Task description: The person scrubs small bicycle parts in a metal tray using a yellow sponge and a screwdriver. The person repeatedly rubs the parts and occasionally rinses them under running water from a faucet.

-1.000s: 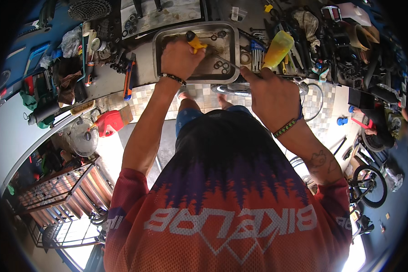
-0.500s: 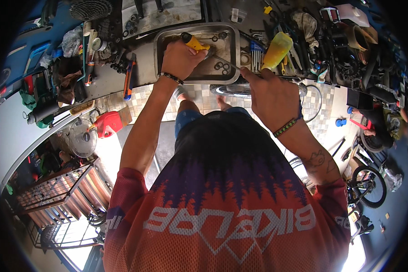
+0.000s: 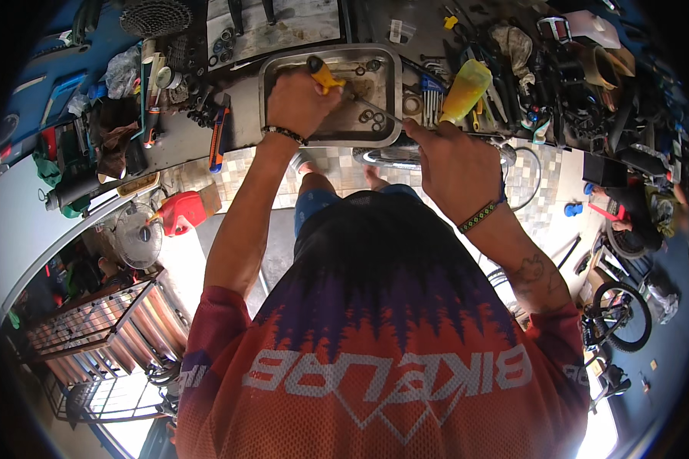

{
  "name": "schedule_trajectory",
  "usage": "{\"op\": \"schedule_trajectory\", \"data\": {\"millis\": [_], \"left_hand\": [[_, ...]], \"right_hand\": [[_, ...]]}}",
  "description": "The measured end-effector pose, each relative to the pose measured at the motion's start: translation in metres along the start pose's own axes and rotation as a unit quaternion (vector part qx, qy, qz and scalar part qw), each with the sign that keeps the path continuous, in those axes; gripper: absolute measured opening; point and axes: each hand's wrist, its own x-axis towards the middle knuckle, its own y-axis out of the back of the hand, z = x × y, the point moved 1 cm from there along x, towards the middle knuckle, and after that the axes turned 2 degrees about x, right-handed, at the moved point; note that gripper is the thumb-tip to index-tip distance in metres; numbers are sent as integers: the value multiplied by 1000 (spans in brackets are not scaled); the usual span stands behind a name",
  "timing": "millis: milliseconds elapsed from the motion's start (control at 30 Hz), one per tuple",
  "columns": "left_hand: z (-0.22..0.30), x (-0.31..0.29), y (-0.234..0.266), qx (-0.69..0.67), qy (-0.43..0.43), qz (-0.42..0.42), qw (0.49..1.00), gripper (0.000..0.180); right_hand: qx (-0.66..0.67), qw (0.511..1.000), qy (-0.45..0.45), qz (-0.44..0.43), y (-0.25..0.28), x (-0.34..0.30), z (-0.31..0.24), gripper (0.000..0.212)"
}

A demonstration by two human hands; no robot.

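My left hand [image 3: 297, 101] is closed around a yellow-handled tool [image 3: 323, 74] over a shallow steel tray [image 3: 394, 84] on the workbench. A thin metal rod [image 3: 375, 109] runs from that tool across the tray to my right hand [image 3: 453, 157]. The fingers of my right hand are pinched on the rod's near end at the tray's front right corner. Small rings and washers [image 3: 371, 117] lie inside the tray. A yellow-green bottle [image 3: 467, 88] stands just beyond my right hand.
The bench is crowded: hex keys [image 3: 432, 92], an orange-and-blue knife [image 3: 218, 138], a cassette sprocket [image 3: 157, 15] and rags. Below are a tiled floor, a red canister [image 3: 182, 210], a fan [image 3: 139, 236], a wire rack [image 3: 99, 329] and a bicycle wheel [image 3: 622, 315].
My left hand has shifted slightly left with the yellow-handled tool over the tray. My right hand has stayed at the tray's front corner.
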Motion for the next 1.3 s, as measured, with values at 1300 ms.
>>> {"op": "schedule_trajectory", "data": {"millis": [1300], "left_hand": [[-14,-19,-7,-106,-52,58,991,36]], "right_hand": [[10,1000,24,-14,-3,15,-11,40]]}}
